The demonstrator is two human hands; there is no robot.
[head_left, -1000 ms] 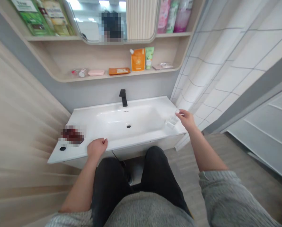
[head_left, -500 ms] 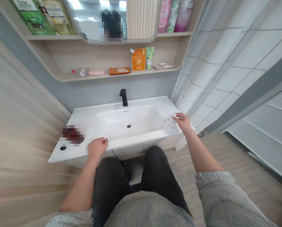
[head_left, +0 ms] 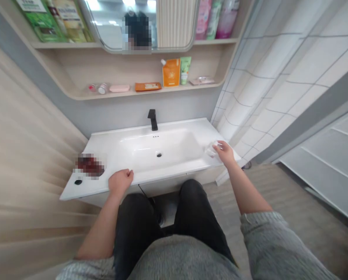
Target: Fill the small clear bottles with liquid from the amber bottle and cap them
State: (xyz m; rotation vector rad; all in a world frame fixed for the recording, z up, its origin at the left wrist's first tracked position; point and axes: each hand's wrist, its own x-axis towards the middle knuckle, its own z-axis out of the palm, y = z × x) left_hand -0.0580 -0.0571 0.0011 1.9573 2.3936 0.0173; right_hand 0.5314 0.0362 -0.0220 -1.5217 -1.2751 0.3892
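My right hand (head_left: 225, 152) is at the right end of the white washbasin (head_left: 168, 168), its thumb and fingers closed on a small clear container (head_left: 211, 149). The container is see-through and tilted over the right side of the basin; its exact kind and contents are hard to make out. My left hand (head_left: 120, 181) rests as a fist on the front edge of the counter, left of the bowl, with nothing showing in it. Left of that fist lies a dark red, blurred-out object (head_left: 90, 165), with a small black round piece (head_left: 78, 182) close to it.
A black faucet (head_left: 152, 119) stands behind the drain (head_left: 159, 154). Above it, the shelf (head_left: 112, 97) carries an orange pouch (head_left: 171, 73), a green tube (head_left: 185, 70), a pink case (head_left: 119, 88) and small bottles. A mirror (head_left: 174, 27) hangs higher. Curtains flank both sides.
My right hand has shifted slightly down, and the clear container has turned a little in its fingers. My left hand stays in place.
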